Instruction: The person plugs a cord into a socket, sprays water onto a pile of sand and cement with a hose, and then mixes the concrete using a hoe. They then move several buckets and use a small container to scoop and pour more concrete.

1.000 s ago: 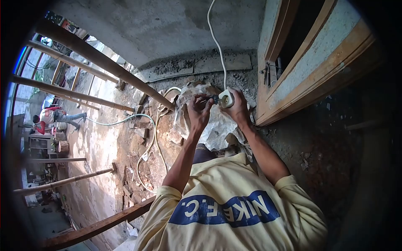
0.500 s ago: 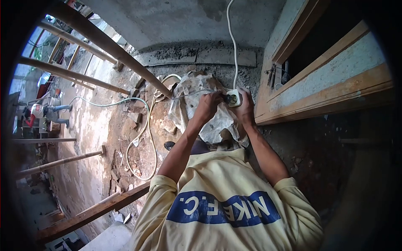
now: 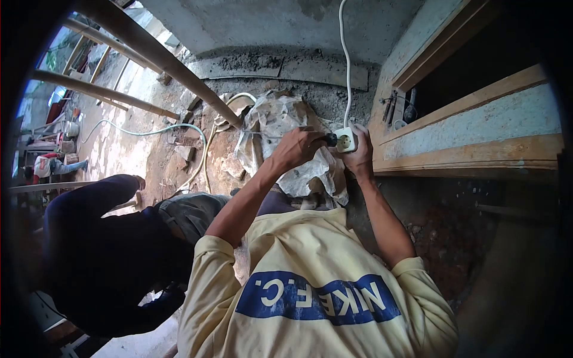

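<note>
My right hand (image 3: 360, 156) is wrapped round a white power socket (image 3: 345, 141), its round face with holes turned toward me. A white cable (image 3: 347, 71) runs up from the socket's top. My left hand (image 3: 296, 147) is closed on a black plug (image 3: 329, 139), which points at the socket's left edge. A thin grey cord (image 3: 262, 135) stretches left from this hand. Below both hands lies a crumpled, dirty plastic sheet (image 3: 274, 113) over a heap.
A person in dark clothing (image 3: 113, 238) is close on my left. Bamboo poles (image 3: 173, 74) slant across the upper left, above a pale hose (image 3: 143, 132). Wooden frames (image 3: 471, 156) line the right wall. Another person (image 3: 51, 166) is far left.
A person in dark clothing has come into view at my left. The plug, which overlapped the socket's face, now sits at its left side, leaving the holes more visible.
</note>
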`<state>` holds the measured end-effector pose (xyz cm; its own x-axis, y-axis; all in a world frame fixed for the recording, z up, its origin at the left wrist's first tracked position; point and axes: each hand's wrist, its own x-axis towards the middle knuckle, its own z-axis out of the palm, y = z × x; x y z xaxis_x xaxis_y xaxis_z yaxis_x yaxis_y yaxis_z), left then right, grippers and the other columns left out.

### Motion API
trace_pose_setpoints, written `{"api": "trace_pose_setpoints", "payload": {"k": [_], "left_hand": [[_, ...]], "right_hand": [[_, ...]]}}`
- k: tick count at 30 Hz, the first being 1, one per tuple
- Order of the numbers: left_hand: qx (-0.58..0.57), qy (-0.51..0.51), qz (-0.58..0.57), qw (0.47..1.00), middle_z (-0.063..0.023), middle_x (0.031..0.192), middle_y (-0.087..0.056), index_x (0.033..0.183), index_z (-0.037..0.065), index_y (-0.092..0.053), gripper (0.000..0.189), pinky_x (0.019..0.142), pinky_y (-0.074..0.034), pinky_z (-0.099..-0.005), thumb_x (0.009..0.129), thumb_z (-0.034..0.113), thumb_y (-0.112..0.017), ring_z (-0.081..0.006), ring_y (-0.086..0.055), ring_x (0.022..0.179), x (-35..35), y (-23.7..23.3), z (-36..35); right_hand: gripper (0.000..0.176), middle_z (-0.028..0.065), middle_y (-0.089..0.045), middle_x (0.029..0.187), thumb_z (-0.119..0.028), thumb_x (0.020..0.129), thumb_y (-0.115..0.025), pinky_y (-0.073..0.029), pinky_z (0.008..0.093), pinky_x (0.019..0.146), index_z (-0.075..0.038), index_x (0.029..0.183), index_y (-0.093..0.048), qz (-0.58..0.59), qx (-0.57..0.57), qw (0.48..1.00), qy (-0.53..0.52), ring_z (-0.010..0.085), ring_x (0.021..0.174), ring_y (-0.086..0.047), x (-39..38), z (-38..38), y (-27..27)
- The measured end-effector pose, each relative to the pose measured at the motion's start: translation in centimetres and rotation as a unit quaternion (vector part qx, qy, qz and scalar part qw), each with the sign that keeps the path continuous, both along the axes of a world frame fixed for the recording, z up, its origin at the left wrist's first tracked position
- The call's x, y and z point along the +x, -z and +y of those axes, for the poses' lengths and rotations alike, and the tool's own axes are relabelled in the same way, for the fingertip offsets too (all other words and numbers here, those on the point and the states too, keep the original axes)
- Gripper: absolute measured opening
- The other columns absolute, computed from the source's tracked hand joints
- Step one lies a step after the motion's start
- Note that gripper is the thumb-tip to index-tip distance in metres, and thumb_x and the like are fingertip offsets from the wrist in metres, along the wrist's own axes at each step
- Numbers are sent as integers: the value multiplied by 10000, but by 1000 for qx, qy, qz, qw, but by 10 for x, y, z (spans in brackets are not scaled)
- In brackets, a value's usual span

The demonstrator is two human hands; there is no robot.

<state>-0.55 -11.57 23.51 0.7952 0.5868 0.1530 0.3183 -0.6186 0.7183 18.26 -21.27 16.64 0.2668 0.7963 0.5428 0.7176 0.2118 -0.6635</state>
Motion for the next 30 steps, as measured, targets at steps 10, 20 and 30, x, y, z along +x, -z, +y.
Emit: {"api": "trace_pose_setpoints", "payload": {"k": [10,20,30], "left_hand": [[36,53,42,997,-157,798,-638,889,30,-664,172,632,-481,-411,821,180,-616,-349,-604,699,13,2,16],[26,55,69,996,-160,817,-642,890,11,-661,192,662,-486,-421,817,183,-618,-352,-612,751,11,3,23],[60,57,89,993,-176,782,-627,826,8,-650,175,630,-477,-426,816,178,-609,-354,-604,710,9,12,30]], "right_hand": [[718,169,-498,1136,-179,589,-831,-462,435,869,-38,1198,-478,-21,-39,999,-20,374,1055,-515,-8,9,-6],[768,186,-475,1174,-102,579,-814,-465,433,870,-41,1248,-442,-23,-61,997,-29,393,1078,-500,-15,20,-13],[761,187,-479,1159,-78,584,-804,-490,431,832,-45,1248,-435,-33,-60,998,-10,387,1055,-522,-22,25,-11]]}}
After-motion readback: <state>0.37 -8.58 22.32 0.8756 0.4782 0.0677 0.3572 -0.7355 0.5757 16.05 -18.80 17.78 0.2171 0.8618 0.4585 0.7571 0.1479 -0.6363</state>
